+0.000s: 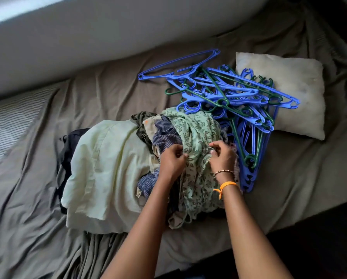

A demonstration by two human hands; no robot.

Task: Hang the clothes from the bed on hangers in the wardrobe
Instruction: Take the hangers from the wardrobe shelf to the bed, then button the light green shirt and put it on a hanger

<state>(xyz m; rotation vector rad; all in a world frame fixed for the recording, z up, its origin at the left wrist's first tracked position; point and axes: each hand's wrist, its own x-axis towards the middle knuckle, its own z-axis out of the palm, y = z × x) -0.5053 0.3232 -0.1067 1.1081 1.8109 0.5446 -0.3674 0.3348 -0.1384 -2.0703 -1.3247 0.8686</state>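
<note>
Left hand [173, 159] and right hand [222, 156] pinch the leaf-print garment [196, 129] (fingers curled).

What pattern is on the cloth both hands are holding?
The cloth is pale green with a dark leaf-and-flower print, seen in the head view.

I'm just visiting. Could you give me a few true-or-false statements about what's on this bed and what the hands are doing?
1. Both hands, left and right, grip the green floral garment. True.
2. The hangers are all red. False: they are blue and green.
3. The hangers partly lie on the pillow. True.
4. The pale yellow garment is on a hanger. False: it lies on the clothes pile.
</note>
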